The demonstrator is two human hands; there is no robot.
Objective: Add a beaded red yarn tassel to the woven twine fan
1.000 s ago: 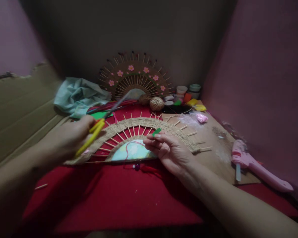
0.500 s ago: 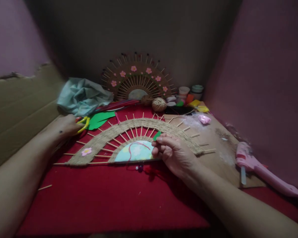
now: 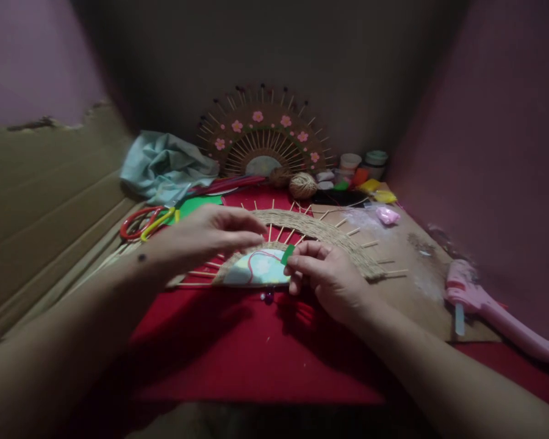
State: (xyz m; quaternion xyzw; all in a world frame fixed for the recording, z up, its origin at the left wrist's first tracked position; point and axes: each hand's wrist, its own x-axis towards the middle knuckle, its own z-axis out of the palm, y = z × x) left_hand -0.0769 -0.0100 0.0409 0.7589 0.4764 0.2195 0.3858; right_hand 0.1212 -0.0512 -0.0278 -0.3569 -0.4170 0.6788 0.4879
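Pinching a small green piece (image 3: 287, 255) between thumb and fingers of the right hand (image 3: 332, 277), above the right edge of the woven fan's (image 3: 322, 227) pale blue centre, on the red counter (image 3: 256, 353). Holding the left hand (image 3: 205, 231) empty and loosely open over the fan's left side, apart from the right, near red and yellow handles (image 3: 157, 224).

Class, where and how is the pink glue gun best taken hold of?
Probably by its long handle, from above with the right hand once free: the glue gun lies with that slim part slanting toward the near right, clear of the pale stick jutting from its bulkier end.
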